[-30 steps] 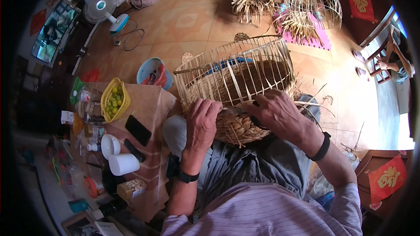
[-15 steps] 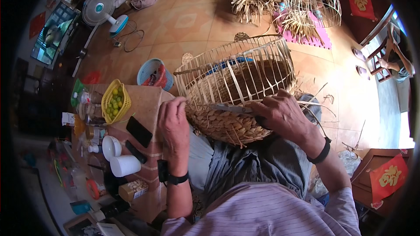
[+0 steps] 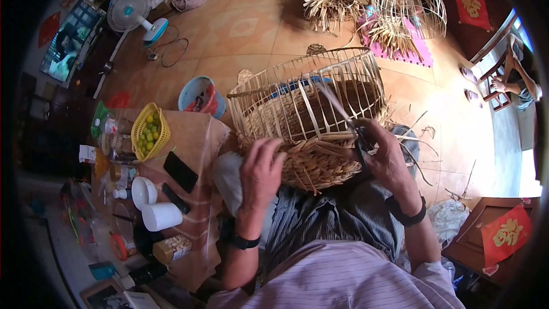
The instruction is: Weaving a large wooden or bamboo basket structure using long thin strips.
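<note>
A partly woven basket (image 3: pixel 320 163) rests on its side against my knees, with braided plant strips on its near side and bare upright ribs above. My right hand (image 3: pixel 386 154) grips a pair of scissors (image 3: pixel 337 103), their blades pointing up and away over the ribs. Just left of the weave, my left hand (image 3: pixel 260 174) hovers with loosely bent fingers and nothing visible in them. Whether its fingertips touch the basket is hard to tell. Loose strip ends stick out at the basket's right side.
To my left stands a table (image 3: pixel 211 131) with a yellow basket of green fruit (image 3: pixel 150 134), a black phone (image 3: pixel 180 171) and white cups (image 3: pixel 162 217). A blue bin (image 3: pixel 200 96) sits beyond it. Ahead lie strip bundles (image 3: pixel 329 3), near another person with a wire-like frame (image 3: pixel 409 3).
My left hand has moved right and nearer to me, its fingers loosening. The scissors have swung from lying along the weave to pointing up and away. A thin strip now shows by the fruit basket.
</note>
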